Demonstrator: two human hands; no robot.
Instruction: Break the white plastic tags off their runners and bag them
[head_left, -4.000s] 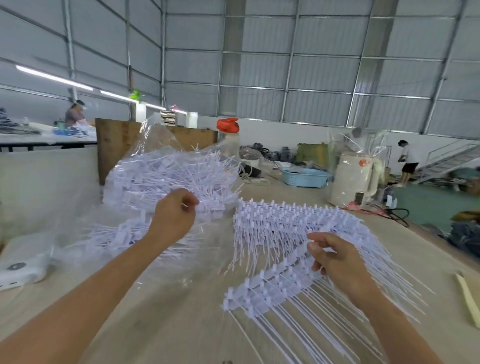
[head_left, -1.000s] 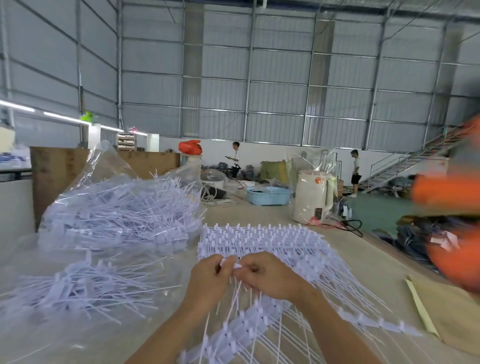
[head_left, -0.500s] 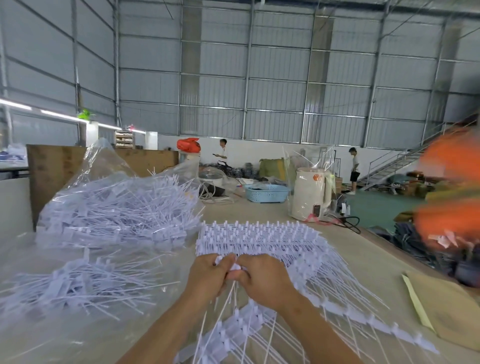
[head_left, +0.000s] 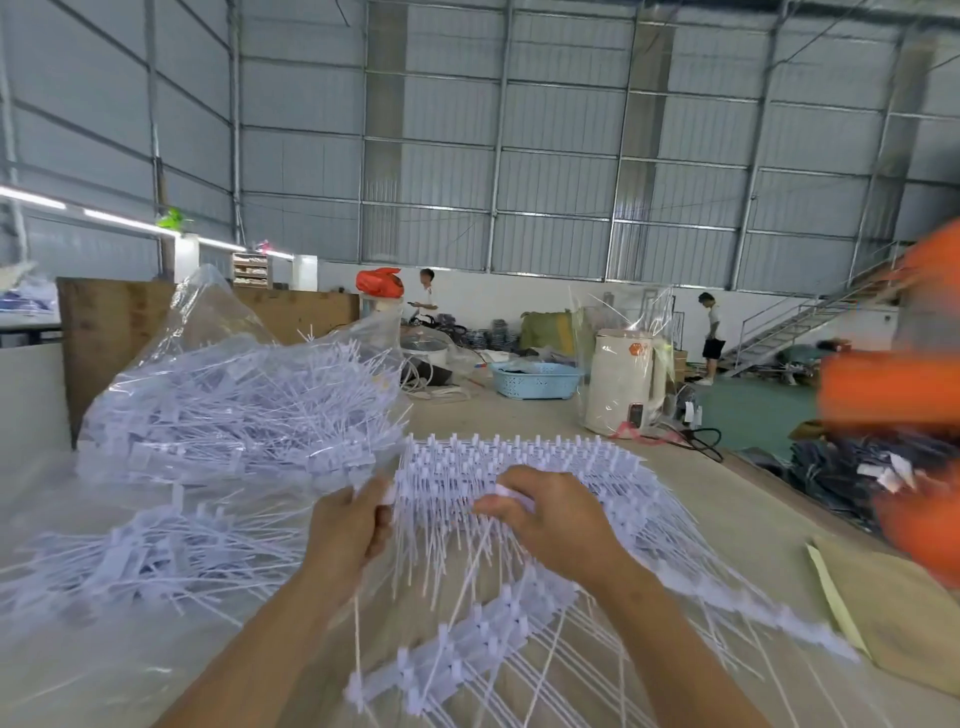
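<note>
Head view: both forearms reach forward over the bench (head_left: 519, 415), the two hands a little apart above a fanned stack of white plastic tags (head_left: 519, 467) still joined to their runners. The left hand (head_left: 345, 525) is curled, thumb and fingers pinching the head of one tag at the stack's near-left edge, with thin white stems hanging down past its palm. The right hand (head_left: 553, 514) is curled too, its fingertips (head_left: 498, 501) pinching a small white piece against the stack just beyond its knuckles (motion blur hides exactly which piece). Below both wrists, nearer the person, a runner strip (head_left: 467, 644) lies slanted across the bench, its long stems spreading away to the right of the right forearm.

Left of the left hand lies a loose heap of separated tags (head_left: 130, 551) on clear plastic film. Beyond that hand, farther left, a clear plastic bag (head_left: 218, 332) stands slumped open — it is packed with tags, some stems poking out of its mouth.

Far beyond the right hand stand a blue basket (head_left: 535, 382) and a cream kettle (head_left: 623, 379) wrapped in clear film. To the right of the right hand a brown envelope (head_left: 898, 618) rests at the bench edge, and a blurred orange shape (head_left: 893, 389) fills the frame's right side — too smeared to identify.
</note>
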